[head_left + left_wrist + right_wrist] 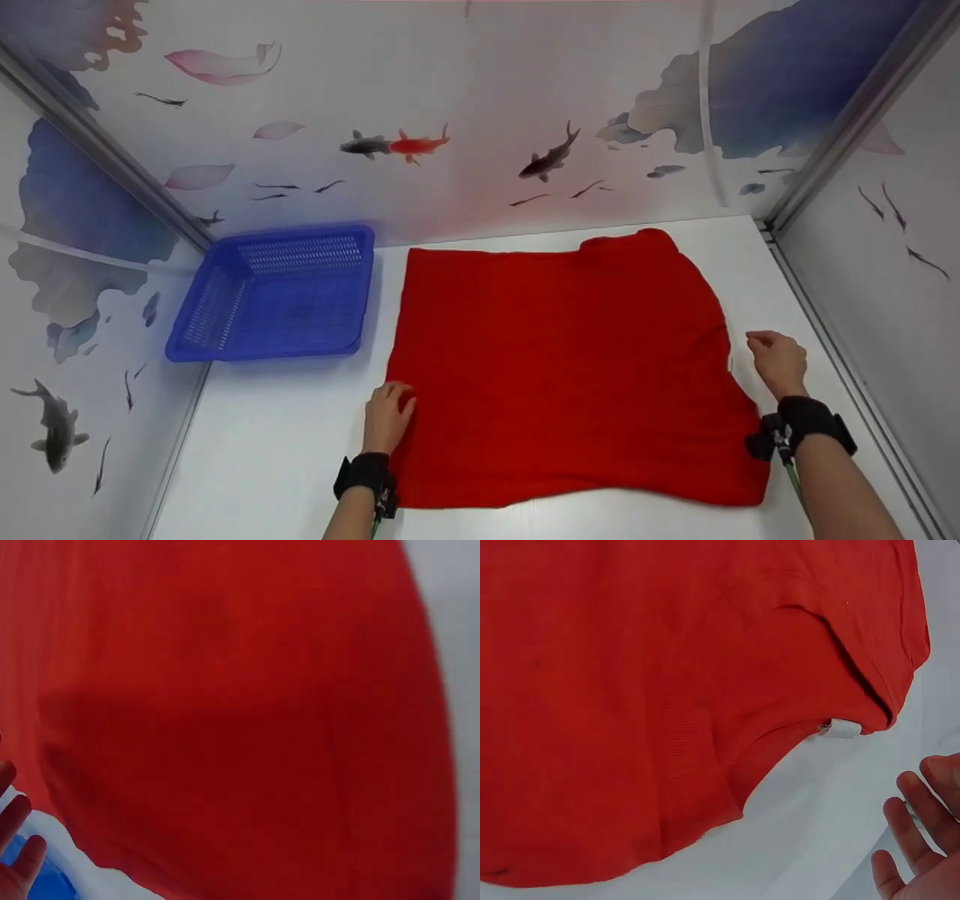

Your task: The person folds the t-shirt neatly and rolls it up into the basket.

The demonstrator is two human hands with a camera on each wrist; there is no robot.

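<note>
A red T-shirt [555,360] lies spread on the white table, its hem side toward the left and its neck side toward the right. In the right wrist view, the curved neckline [780,739] shows with a small white label [843,728] at its edge. My left hand [388,416] is at the shirt's left edge, its fingertips overlapping the cloth; in the left wrist view its fingers [15,817] are loose and apart. Beside the neckline, my right hand [778,363] hovers off the cloth, fingers relaxed and holding nothing.
A blue plastic basket [262,354] with slotted sides stands at the back left of the table. Printed wall panels [480,202] with fish enclose the table at the back and on both sides. A black strap [814,418] with a cable is on the right wrist.
</note>
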